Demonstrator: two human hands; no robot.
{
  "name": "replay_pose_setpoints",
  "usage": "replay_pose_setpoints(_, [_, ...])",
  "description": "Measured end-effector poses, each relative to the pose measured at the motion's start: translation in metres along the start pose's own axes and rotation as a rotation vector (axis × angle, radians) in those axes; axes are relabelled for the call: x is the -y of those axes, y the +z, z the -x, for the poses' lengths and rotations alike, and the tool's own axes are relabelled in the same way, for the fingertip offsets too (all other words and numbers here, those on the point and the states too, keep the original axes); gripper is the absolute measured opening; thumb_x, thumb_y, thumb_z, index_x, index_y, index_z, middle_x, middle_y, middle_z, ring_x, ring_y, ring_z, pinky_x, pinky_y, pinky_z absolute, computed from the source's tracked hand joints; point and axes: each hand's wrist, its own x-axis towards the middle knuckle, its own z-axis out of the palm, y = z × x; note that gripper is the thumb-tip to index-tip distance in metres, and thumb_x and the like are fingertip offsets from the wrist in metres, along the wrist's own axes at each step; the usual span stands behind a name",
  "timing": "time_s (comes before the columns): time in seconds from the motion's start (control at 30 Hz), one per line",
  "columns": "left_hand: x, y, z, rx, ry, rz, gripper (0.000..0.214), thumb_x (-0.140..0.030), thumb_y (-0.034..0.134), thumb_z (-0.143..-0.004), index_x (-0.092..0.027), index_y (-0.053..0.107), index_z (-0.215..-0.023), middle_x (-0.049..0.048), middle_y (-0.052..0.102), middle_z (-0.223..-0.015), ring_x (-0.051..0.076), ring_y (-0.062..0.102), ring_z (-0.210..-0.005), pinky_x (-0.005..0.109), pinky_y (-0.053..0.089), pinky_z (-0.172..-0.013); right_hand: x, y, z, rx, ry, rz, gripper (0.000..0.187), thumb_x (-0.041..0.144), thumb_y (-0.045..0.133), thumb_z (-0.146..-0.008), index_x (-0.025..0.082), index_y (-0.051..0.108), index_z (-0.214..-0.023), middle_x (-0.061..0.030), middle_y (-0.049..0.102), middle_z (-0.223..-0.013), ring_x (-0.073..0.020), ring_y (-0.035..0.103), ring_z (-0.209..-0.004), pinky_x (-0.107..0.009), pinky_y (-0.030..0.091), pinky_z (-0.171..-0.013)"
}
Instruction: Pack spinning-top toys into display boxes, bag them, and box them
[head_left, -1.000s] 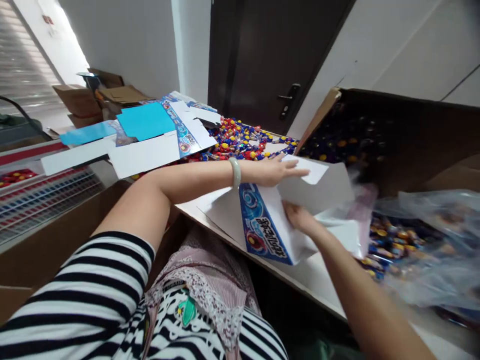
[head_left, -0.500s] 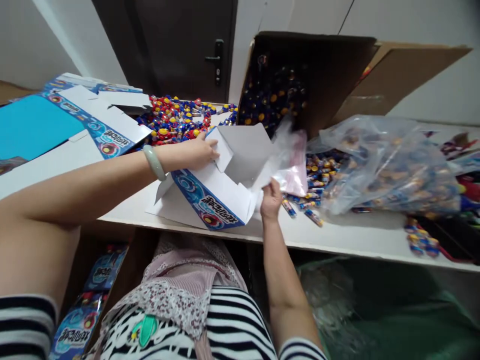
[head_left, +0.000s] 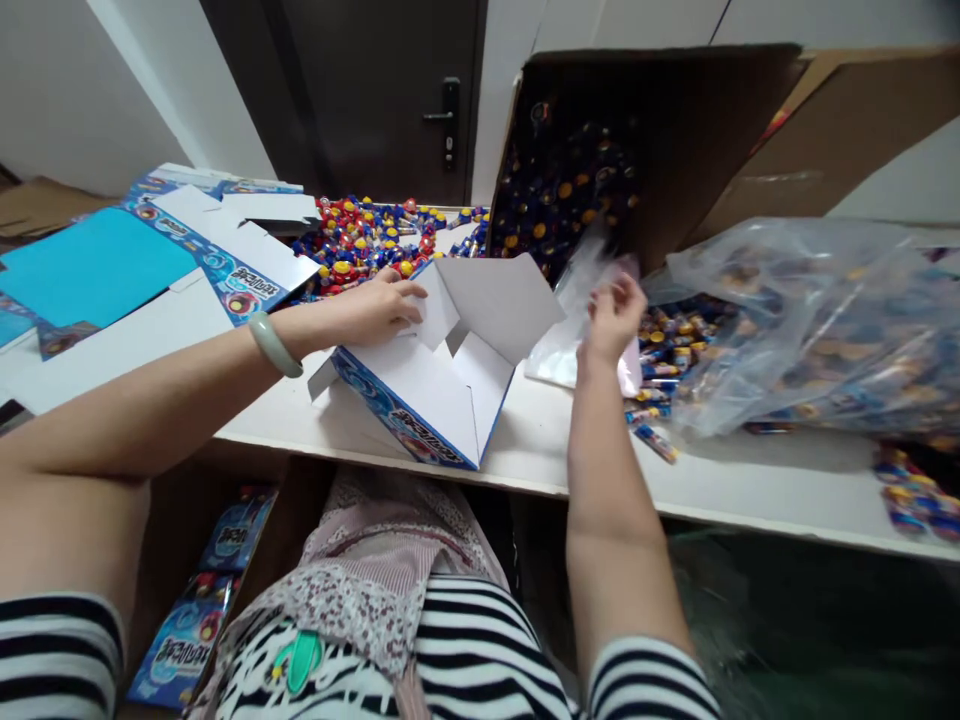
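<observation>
My left hand lies over the edge of a half-folded white cardboard display box, whose blue printed side faces down toward me. The box stands on the white table, with its flaps raised. My right hand is raised just right of the box, fingers pinched on a small clear plastic bag. Part of that bag hangs behind my hand. A few wrapped candy sticks lie close to my right wrist.
A heap of wrapped red, yellow and blue candies lies behind the box. To the right are a tilted carton of candies and a large clear bag of candies. Flat printed card blanks lie at left. Printed boxes sit below the table.
My right hand has risen and moved right, taking the small bag up with it. The box has turned, showing more of its white inside, and the view has shifted slightly.
</observation>
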Motion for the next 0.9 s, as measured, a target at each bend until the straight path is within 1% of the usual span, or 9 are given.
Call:
replay_pose_setpoints(0.1, [0.0, -0.003, -0.004, -0.034, 0.003, 0.152, 0.037, -0.022, 0.05, -0.088, -0.02, 0.073, -0.117, 0.0084, 0.062, -0.138, 0.028, 0.049, -0.125, 0.044, 0.04, -0.109, 0.019, 0.029, -0.011, 0.575, -0.008, -0.004, 0.057, 0.041, 0.062, -0.085, 0.014, 0.059, -0.135, -0.0137, 0.065, -0.13, -0.024, 0.064, -0.112, -0.042, 0.053, -0.097])
replay_pose_setpoints(0.2, [-0.013, -0.01, 0.006, -0.317, -0.086, 0.324, 0.032, -0.026, 0.051, -0.092, -0.022, 0.07, -0.117, 0.0076, 0.067, -0.126, 0.025, 0.056, -0.117, 0.043, 0.046, -0.104, 0.033, 0.063, 0.028, 1.037, -0.217, 0.145, 0.093, 0.037, 0.081, -0.07, 0.02, 0.042, -0.152, -0.0132, 0.049, -0.152, -0.0304, 0.049, -0.138, -0.046, 0.04, -0.115])
replay_pose_setpoints(0.33, [-0.043, -0.007, 0.077, -0.929, -0.358, 0.565, 0.011, -0.034, 0.055, -0.096, -0.034, 0.067, -0.096, -0.0022, 0.068, -0.094, 0.019, 0.061, -0.089, 0.04, 0.053, -0.083, 0.029, 0.076, 0.075, 0.858, -0.32, 0.367, 0.107, 0.039, 0.074, -0.079, 0.018, 0.011, -0.162, -0.019, 0.035, -0.159, -0.0337, 0.034, -0.148, -0.051, 0.028, -0.122])
replay_pose_setpoints(0.37, [-0.049, 0.001, 0.099, -0.93, -0.427, 0.645, 0.013, -0.036, 0.056, -0.096, -0.033, 0.065, -0.087, -0.0029, 0.065, -0.082, 0.017, 0.06, -0.079, 0.039, 0.052, -0.077, 0.027, 0.075, 0.078, 0.842, -0.323, 0.385, 0.106, 0.041, 0.071, -0.081, 0.017, 0.009, -0.162, -0.0197, 0.035, -0.158, -0.034, 0.033, -0.148, -0.052, 0.027, -0.122])
replay_pose_setpoints(0.47, [-0.055, 0.043, 0.146, -0.335, -0.67, 0.912, 0.031, -0.046, 0.069, -0.085, -0.024, 0.061, -0.065, -0.0005, 0.06, -0.061, 0.016, 0.055, -0.06, 0.034, 0.048, -0.06, 0.022, 0.071, 0.077, 0.869, -0.339, 0.389, 0.112, 0.051, 0.073, -0.079, 0.018, 0.006, -0.163, -0.0197, 0.03, -0.16, -0.0369, 0.028, -0.149, -0.056, 0.022, -0.123])
replay_pose_setpoints(0.53, [-0.049, 0.078, 0.148, -0.124, -0.791, 1.104, 0.036, -0.051, 0.083, -0.067, -0.021, 0.063, -0.068, 0.0025, 0.067, -0.069, 0.019, 0.062, -0.067, 0.034, 0.052, -0.064, 0.021, 0.073, 0.078, 0.88, -0.341, 0.41, 0.123, 0.057, 0.078, -0.072, 0.02, 0.002, -0.163, -0.0195, 0.024, -0.162, -0.0406, 0.023, -0.151, -0.062, 0.02, -0.121])
replay_pose_setpoints(0.7, [-0.033, 0.137, 0.096, -0.509, -0.772, 1.664, 0.077, -0.064, 0.091, -0.037, -0.022, 0.066, -0.097, 0.0093, 0.075, -0.099, 0.031, 0.068, -0.104, 0.041, 0.056, -0.088, 0.022, 0.09, 0.093, 0.741, -0.34, 0.547, 0.136, 0.06, 0.084, -0.065, 0.012, 0.001, -0.162, -0.027, 0.02, -0.161, -0.0493, 0.023, -0.146, -0.069, 0.022, -0.116])
replay_pose_setpoints(0.8, [-0.032, 0.149, 0.079, -0.432, -0.757, 1.771, 0.074, -0.067, 0.09, -0.034, -0.022, 0.066, -0.088, 0.0086, 0.074, -0.082, 0.035, 0.069, -0.101, 0.045, 0.056, -0.085, 0.023, 0.098, 0.096, 0.637, -0.33, 0.633, 0.133, 0.057, 0.084, -0.066, 0.007, 0.007, -0.161, -0.0315, 0.023, -0.158, -0.0508, 0.028, -0.143, -0.068, 0.024, -0.115])
replay_pose_setpoints(0.9, [-0.033, 0.155, 0.081, -0.391, -0.672, 1.609, 0.07, -0.075, 0.082, -0.046, -0.022, 0.068, -0.088, 0.0088, 0.074, -0.08, 0.036, 0.07, -0.101, 0.048, 0.058, -0.084, 0.028, 0.099, 0.094, 0.748, -0.36, 0.67, 0.13, 0.055, 0.084, -0.067, 0.009, 0.007, -0.162, -0.0293, 0.023, -0.16, -0.0486, 0.028, -0.144, -0.067, 0.024, -0.116])
